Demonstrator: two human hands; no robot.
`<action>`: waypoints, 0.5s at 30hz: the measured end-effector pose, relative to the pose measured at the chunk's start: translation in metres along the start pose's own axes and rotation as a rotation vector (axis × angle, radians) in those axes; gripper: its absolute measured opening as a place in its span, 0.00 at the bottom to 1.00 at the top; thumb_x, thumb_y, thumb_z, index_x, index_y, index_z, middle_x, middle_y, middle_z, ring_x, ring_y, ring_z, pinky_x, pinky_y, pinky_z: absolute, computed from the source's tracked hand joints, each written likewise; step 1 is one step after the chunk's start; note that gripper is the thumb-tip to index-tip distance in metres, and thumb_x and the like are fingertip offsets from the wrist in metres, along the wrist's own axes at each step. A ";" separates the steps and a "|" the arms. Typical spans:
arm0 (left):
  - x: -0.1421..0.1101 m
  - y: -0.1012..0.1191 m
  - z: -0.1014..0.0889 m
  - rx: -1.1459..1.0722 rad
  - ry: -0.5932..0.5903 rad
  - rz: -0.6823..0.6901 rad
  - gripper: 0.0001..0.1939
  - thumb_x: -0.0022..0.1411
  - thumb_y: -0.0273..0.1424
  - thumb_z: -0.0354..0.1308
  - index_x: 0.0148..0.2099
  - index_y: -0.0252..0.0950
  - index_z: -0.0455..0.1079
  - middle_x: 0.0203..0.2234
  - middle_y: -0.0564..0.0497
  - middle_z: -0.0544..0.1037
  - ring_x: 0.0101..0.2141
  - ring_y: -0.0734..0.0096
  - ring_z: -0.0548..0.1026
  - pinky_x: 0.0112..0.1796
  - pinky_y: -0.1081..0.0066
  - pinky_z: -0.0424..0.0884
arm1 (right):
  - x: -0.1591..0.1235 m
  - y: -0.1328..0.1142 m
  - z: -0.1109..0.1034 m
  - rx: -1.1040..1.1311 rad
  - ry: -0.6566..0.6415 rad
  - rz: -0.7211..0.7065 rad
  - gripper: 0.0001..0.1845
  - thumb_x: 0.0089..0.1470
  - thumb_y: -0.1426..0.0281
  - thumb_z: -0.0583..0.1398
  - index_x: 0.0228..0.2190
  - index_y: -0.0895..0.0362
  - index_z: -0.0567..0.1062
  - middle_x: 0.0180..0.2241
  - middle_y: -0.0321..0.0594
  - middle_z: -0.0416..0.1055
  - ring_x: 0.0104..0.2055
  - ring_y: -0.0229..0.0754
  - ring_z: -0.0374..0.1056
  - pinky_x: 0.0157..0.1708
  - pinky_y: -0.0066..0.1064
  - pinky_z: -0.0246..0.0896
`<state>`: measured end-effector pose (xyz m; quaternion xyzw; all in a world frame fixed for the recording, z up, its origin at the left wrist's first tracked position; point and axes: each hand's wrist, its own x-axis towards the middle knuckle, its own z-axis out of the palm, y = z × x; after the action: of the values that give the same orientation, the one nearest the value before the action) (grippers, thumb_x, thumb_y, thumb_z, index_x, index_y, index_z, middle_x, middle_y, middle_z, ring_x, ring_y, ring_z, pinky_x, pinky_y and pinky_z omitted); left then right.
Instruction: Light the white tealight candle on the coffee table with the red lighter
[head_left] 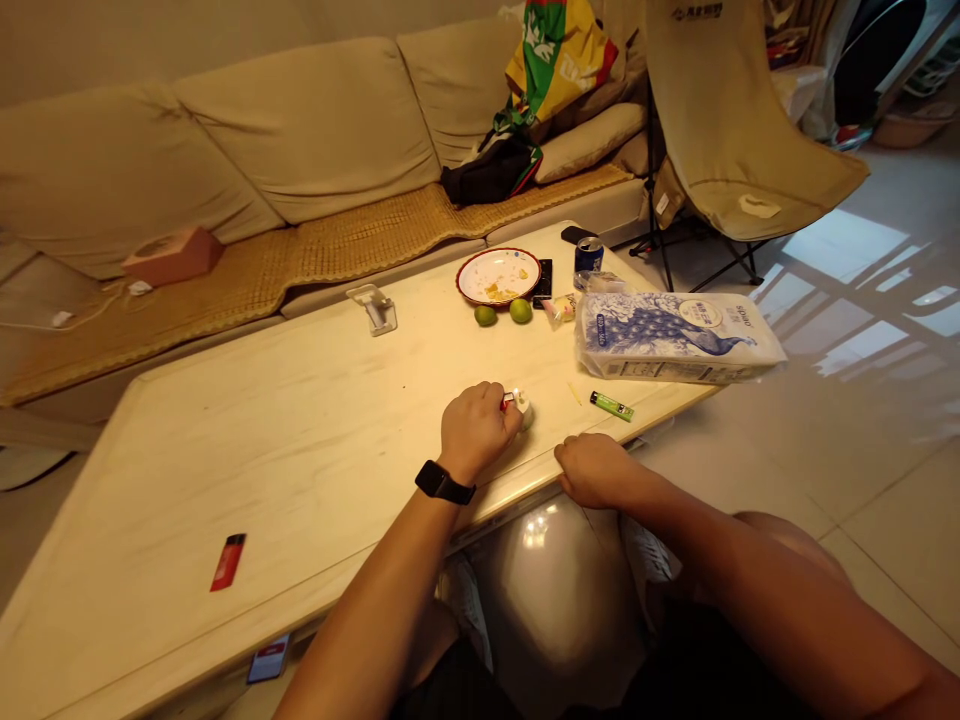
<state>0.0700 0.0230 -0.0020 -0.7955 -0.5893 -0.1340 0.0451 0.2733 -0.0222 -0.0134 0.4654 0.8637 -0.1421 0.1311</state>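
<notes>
My left hand (478, 430), with a black watch (444, 482) on its wrist, is closed low over the table (330, 430). A lighter (508, 401) seems to be in its fingers; only a small red and silver end shows. Just beyond the fingertips is a small whitish object (526, 411), mostly hidden. My right hand (596, 470) is curled closed at the near table edge, and whatever its fingers hold is out of sight. Nearest to it lies a green lighter (612, 406), with a thin yellowish stick (574, 393) beside that. Far to the left rests a red lighter (228, 563).
Beyond my hands stand a plate (480, 279) with food scraps, two limes (520, 311), a blue can (589, 256) and a peacock-printed package (675, 335). A white stand (373, 309) lies farther left. A phone (268, 660) shows below the tabletop. Behind are a sofa (315, 130) and folding chair (735, 150).
</notes>
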 end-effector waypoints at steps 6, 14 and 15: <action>0.000 0.000 0.001 0.021 -0.003 0.007 0.11 0.67 0.38 0.50 0.36 0.38 0.69 0.32 0.45 0.77 0.36 0.59 0.73 0.35 0.62 0.63 | 0.000 0.001 0.002 -0.003 0.020 -0.006 0.19 0.59 0.63 0.57 0.45 0.62 0.78 0.44 0.56 0.78 0.45 0.55 0.75 0.43 0.41 0.67; 0.000 0.002 -0.002 0.018 -0.011 0.025 0.11 0.66 0.37 0.51 0.36 0.38 0.69 0.32 0.45 0.77 0.36 0.59 0.73 0.34 0.62 0.62 | -0.001 0.000 -0.001 -0.002 0.000 0.004 0.19 0.60 0.63 0.57 0.46 0.61 0.78 0.46 0.57 0.78 0.46 0.54 0.75 0.45 0.40 0.66; 0.000 0.002 -0.002 0.017 -0.017 0.025 0.11 0.66 0.37 0.50 0.36 0.38 0.69 0.32 0.45 0.77 0.36 0.60 0.73 0.35 0.62 0.62 | -0.001 0.000 -0.002 -0.004 -0.001 0.006 0.19 0.60 0.63 0.57 0.46 0.61 0.78 0.46 0.57 0.78 0.46 0.54 0.75 0.45 0.40 0.66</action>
<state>0.0721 0.0220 0.0004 -0.8035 -0.5808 -0.1216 0.0484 0.2731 -0.0224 -0.0114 0.4676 0.8626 -0.1401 0.1330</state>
